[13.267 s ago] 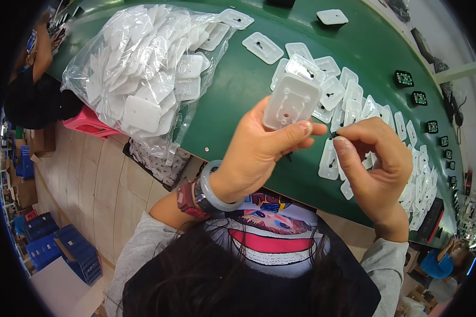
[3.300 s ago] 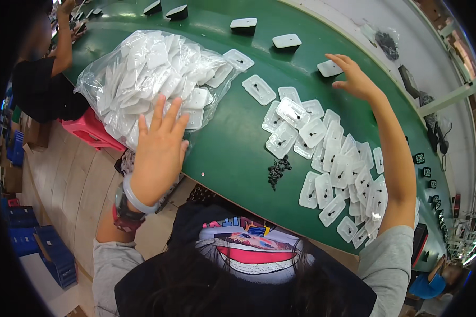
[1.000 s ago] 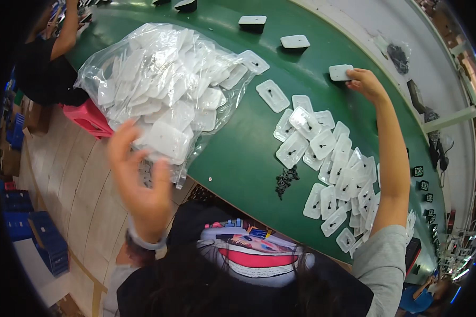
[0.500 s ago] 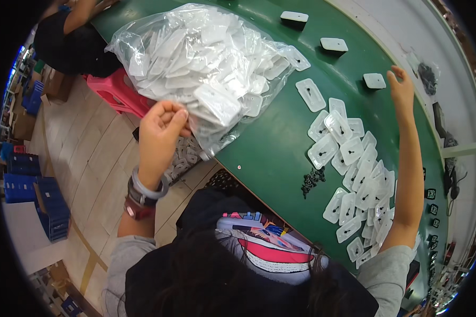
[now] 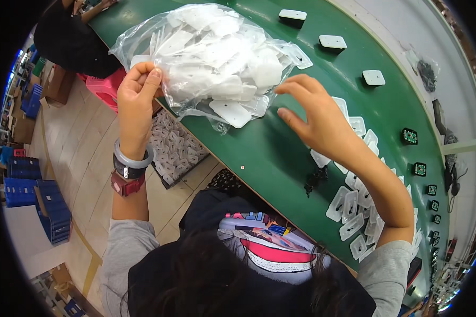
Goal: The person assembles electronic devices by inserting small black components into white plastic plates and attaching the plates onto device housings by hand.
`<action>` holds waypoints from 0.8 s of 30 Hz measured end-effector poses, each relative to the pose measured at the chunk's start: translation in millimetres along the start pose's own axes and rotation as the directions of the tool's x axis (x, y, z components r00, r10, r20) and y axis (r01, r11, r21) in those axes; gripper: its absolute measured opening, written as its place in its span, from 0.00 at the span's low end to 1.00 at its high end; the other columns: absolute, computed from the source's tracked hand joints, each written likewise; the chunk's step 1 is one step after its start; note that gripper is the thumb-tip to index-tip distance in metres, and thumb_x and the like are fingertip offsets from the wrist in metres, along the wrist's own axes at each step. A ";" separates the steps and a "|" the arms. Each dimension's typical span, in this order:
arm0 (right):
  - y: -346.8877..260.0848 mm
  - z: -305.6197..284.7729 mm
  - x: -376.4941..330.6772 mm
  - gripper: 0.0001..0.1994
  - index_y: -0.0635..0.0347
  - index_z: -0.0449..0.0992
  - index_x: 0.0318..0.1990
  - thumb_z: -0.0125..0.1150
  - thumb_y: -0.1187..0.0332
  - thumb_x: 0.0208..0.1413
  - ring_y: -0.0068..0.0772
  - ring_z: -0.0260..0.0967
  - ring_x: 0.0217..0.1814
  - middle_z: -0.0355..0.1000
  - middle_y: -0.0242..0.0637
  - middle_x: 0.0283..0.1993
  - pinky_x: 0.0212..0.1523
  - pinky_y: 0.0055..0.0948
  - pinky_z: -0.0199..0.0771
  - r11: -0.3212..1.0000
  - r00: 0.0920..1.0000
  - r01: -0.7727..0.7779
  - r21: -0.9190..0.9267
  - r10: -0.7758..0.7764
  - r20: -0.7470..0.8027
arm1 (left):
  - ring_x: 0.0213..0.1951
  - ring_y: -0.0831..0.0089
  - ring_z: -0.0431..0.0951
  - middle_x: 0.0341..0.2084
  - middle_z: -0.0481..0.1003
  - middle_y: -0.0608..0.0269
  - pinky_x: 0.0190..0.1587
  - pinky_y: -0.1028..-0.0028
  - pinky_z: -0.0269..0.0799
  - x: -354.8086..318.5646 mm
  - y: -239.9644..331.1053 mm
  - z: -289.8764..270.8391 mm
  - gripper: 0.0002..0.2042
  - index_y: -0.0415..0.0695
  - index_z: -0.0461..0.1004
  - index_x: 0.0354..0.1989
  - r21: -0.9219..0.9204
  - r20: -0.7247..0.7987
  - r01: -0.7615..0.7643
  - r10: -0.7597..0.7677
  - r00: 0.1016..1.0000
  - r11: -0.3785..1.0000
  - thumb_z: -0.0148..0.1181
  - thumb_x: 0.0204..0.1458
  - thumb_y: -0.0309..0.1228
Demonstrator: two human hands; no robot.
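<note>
On the green table lies a clear plastic bag (image 5: 161, 50) full of white rounded-rectangular plastic covers (image 5: 217, 63). My left hand (image 5: 137, 98) has its thumb and fingers pinched on the bag's near-left edge. One cover (image 5: 231, 113) lies at the bag's near side, partly out from under the film. My right hand (image 5: 314, 116) hovers over the table just right of the bag, its fingers apart and holding nothing. Below that hand and forearm spreads a pile of white covers (image 5: 351, 227) with small dark parts on them, partly hidden by the arm. Small black pieces (image 5: 316, 179) sit in a heap beside the pile.
Three black boxes with white tops (image 5: 332, 42) stand along the far edge. A row of small black units with green insides (image 5: 420, 169) runs down the right. Under the table edge is a crate of white parts (image 5: 177, 148). A pink stool (image 5: 101, 91) and another person's arm (image 5: 95, 11) are at left.
My right hand has swung left from beside the black boxes to the bag's right side. My left hand has moved away and leftward, pulling the bag edge, and the covers inside have shifted.
</note>
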State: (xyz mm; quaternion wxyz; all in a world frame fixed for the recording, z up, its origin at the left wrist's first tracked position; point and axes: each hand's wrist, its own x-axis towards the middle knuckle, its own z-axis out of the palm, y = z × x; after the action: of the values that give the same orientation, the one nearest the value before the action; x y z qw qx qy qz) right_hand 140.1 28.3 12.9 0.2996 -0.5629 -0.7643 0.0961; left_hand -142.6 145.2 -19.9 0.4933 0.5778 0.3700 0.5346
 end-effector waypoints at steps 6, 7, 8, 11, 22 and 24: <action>-9.9 -15.8 -21.1 0.14 0.60 0.73 0.45 0.61 0.77 0.49 0.39 0.66 0.50 0.67 0.38 0.51 0.51 0.32 0.67 0.999 0.997 -0.046 -0.027 0.047 0.063 | 0.26 0.80 0.69 0.25 0.73 0.66 0.31 0.82 0.67 -14.8 -8.9 -25.6 0.03 0.40 0.72 0.35 0.471 0.030 0.094 -0.122 0.992 0.877 0.55 0.53 0.22; -12.7 -21.7 -25.9 0.14 0.60 0.73 0.45 0.61 0.78 0.49 0.39 0.66 0.50 0.67 0.38 0.51 0.51 0.32 0.67 0.997 0.995 -0.076 -0.020 0.077 0.070 | 0.26 0.80 0.69 0.25 0.73 0.66 0.31 0.82 0.67 -19.3 -9.3 -27.9 0.03 0.40 0.72 0.35 0.544 0.024 0.112 -0.148 0.989 0.832 0.55 0.53 0.21; -15.4 -25.9 -30.4 0.14 0.60 0.73 0.45 0.61 0.78 0.48 0.39 0.66 0.50 0.67 0.38 0.52 0.51 0.32 0.67 0.994 0.991 -0.107 -0.014 0.107 0.077 | 0.25 0.79 0.69 0.25 0.73 0.66 0.31 0.81 0.67 -24.5 -9.4 -29.7 0.03 0.40 0.72 0.34 0.612 0.017 0.127 -0.174 0.985 0.780 0.55 0.52 0.21; -19.7 -37.1 -43.7 0.15 0.60 0.73 0.45 0.61 0.79 0.48 0.38 0.66 0.51 0.67 0.38 0.52 0.51 0.32 0.68 0.989 0.987 -0.142 -0.033 0.144 0.069 | 0.25 0.79 0.69 0.25 0.73 0.66 0.31 0.81 0.67 -32.7 18.8 -5.1 0.03 0.40 0.72 0.34 0.633 -0.005 -0.058 0.079 0.997 0.772 0.56 0.51 0.20; -59.0 -68.3 -88.8 0.13 0.63 0.75 0.42 0.61 0.81 0.47 0.37 0.67 0.47 0.70 0.38 0.46 0.49 0.30 0.68 0.987 0.989 -0.135 -0.092 0.129 -0.067 | 0.41 0.61 0.74 0.43 0.73 0.58 0.43 0.70 0.71 -14.1 1.2 137.4 0.17 0.42 0.72 0.44 0.543 0.616 -0.745 0.419 0.667 0.386 0.62 0.43 0.25; -53.8 -74.1 -103.2 0.12 0.63 0.75 0.41 0.61 0.81 0.47 0.37 0.68 0.46 0.71 0.38 0.45 0.48 0.29 0.68 0.978 0.982 -0.160 -0.130 0.145 -0.119 | 0.40 0.62 0.73 0.44 0.72 0.58 0.39 0.70 0.71 -9.4 -11.7 140.4 0.17 0.42 0.71 0.43 0.562 0.680 -0.801 0.437 0.589 0.206 0.63 0.43 0.26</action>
State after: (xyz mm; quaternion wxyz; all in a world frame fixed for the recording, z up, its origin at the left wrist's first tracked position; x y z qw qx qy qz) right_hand 158.1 -99.3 62.4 0.2926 -0.6439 -0.7061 0.0346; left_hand -4.9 114.5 -25.3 -0.0539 0.9246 0.2020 0.3184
